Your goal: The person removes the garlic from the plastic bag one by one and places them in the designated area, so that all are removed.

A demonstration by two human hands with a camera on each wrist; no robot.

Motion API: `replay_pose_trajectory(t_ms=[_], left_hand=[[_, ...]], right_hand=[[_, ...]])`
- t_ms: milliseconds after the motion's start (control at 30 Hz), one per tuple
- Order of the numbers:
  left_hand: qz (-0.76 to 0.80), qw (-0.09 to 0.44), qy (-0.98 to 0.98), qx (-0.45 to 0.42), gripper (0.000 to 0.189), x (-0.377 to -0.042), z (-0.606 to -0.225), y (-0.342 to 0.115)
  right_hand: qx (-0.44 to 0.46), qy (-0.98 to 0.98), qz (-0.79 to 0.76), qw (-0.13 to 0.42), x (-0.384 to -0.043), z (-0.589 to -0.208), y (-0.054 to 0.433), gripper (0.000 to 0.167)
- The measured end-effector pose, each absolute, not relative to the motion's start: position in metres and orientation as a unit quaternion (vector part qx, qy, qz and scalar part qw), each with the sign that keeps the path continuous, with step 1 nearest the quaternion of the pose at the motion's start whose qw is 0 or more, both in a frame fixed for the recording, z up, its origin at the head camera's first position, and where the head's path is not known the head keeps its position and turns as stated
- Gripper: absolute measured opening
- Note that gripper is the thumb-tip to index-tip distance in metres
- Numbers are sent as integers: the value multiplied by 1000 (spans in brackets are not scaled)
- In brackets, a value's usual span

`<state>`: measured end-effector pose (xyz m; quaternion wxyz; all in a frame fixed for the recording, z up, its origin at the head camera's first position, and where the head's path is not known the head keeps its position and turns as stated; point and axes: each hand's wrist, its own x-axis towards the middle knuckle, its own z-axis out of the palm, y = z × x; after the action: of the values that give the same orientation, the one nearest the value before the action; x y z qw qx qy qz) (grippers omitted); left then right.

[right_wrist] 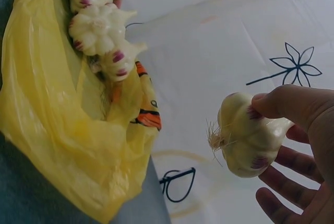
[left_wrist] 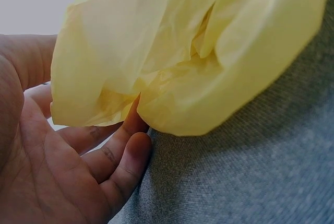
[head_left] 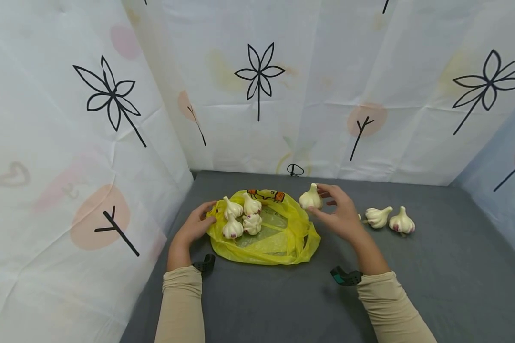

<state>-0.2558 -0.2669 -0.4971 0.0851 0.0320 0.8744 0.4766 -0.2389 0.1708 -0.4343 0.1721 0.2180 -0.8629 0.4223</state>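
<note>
A yellow plastic bag (head_left: 257, 255) lies spread with its mouth open upward, and several garlic bulbs (head_left: 233, 228) sit together in its left part. My left hand (head_left: 196, 223) holds the bag's left edge; in the left wrist view, the yellow film (left_wrist: 156, 41) passes between the thumb side and the fingers (left_wrist: 125, 161). Over the right rim of the bag, my right hand (head_left: 339, 212) pinches a garlic bulb (head_left: 310, 197) between thumb and fingers. The right wrist view shows this held bulb (right_wrist: 248, 135) with its rootlets facing the bag and its stem toward the palm.
To the right on the grey tabletop (head_left: 455, 257) lie a garlic bulb (head_left: 377, 217) on its side and another bulb (head_left: 402, 222) with its stem up. Part of one more shows behind the right wrist. A white printed cloth (head_left: 317, 95) stands behind the table and along its sides.
</note>
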Motion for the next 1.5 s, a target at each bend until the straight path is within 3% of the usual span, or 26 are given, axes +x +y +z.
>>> replay_pose_trajectory(t_ms=[900,1500], left_hand=[[483,87,871,26,64,-254,-493,-266],[484,82,870,34,63,-254,-497,-266]], right_hand=[[140,-876,402,227,-221,-425,244,65],[36,-888,374,265,-202,-429,301,65]])
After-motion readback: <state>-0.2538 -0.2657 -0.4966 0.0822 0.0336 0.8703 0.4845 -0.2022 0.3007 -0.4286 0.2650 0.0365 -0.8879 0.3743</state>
